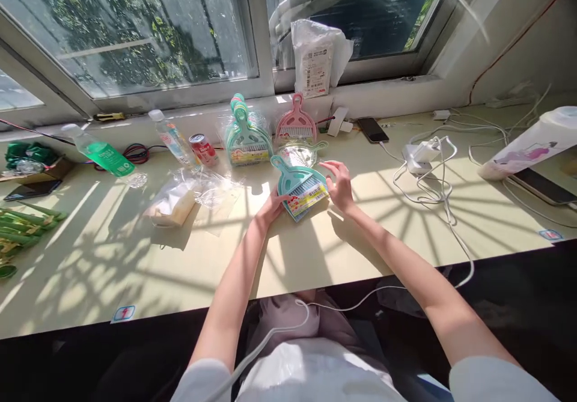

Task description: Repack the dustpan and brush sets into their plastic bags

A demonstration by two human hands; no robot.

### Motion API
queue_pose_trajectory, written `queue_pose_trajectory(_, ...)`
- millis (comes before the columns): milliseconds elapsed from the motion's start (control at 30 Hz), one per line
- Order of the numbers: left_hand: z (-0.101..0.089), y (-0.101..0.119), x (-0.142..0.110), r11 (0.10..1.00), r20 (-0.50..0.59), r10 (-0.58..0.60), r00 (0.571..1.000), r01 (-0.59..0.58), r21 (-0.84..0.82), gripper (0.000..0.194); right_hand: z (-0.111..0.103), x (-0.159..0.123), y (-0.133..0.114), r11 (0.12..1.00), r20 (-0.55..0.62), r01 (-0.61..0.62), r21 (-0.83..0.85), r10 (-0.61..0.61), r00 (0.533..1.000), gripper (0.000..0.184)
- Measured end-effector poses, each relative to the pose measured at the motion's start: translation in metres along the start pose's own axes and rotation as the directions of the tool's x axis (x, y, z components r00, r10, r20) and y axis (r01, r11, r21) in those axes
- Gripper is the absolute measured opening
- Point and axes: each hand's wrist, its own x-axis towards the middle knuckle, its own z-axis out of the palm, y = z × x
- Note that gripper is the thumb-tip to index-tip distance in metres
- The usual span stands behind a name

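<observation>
A teal mini dustpan and brush set point(300, 179) with a yellow label is tilted up off the table in front of me. My left hand point(271, 205) grips its lower left edge. Beside its right edge is my right hand point(341, 187), fingers apart and nothing visible between them. Just behind lies a pale green dustpan set point(300, 154), partly covered by the teal one. A pink dustpan set point(296, 122) leans against the sill. To its left stands a stack of green dustpan sets point(246, 134) in clear wrapping.
On the left are a soda can point(204, 149), a clear bottle point(174, 137), a green drink bottle point(106, 155), a tissue pack point(174, 201) and crumpled plastic. A phone point(372, 130), a power strip point(419, 155) with tangled white cables and a white tumbler point(532, 143) are right. A cable hangs over the front edge.
</observation>
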Motion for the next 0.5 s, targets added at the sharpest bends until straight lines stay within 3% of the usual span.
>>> queue_pose_trajectory(67,-0.004,0.001,0.002,0.999,-0.031,0.032,0.999,-0.033,-0.038,0.051,0.009,-0.007,0.004,0.970,-0.159,-0.199,0.138,0.220,0.962,0.054)
queue_pose_trajectory(100,-0.005,0.002,0.004,0.996,-0.045,0.054,0.998,-0.057,-0.063,0.056,0.013,-0.010,0.005,0.922,-0.141,-0.303,0.243,0.342,0.929,0.059)
queue_pose_trajectory(167,-0.006,0.004,0.006,0.988,-0.070,0.103,0.992,-0.110,-0.112,0.066,0.022,-0.017,0.005,0.783,0.046,-0.450,0.429,0.479,0.877,0.068)
queue_pose_trajectory(267,-0.005,0.004,0.008,0.977,-0.082,0.146,0.986,-0.157,-0.146,0.069,0.032,-0.022,-0.003,0.628,0.362,-0.532,0.568,0.390,0.847,0.071)
queue_pose_trajectory(333,-0.004,0.000,0.008,0.976,-0.057,0.163,0.985,-0.170,-0.137,0.066,0.038,-0.023,-0.010,0.591,0.454,-0.544,0.595,0.311,0.835,0.066)
queue_pose_trajectory(500,-0.005,-0.010,0.009,0.984,0.004,0.149,0.989,-0.147,-0.099,0.071,0.040,-0.020,-0.008,0.562,0.366,-0.557,0.611,0.424,0.828,0.055)
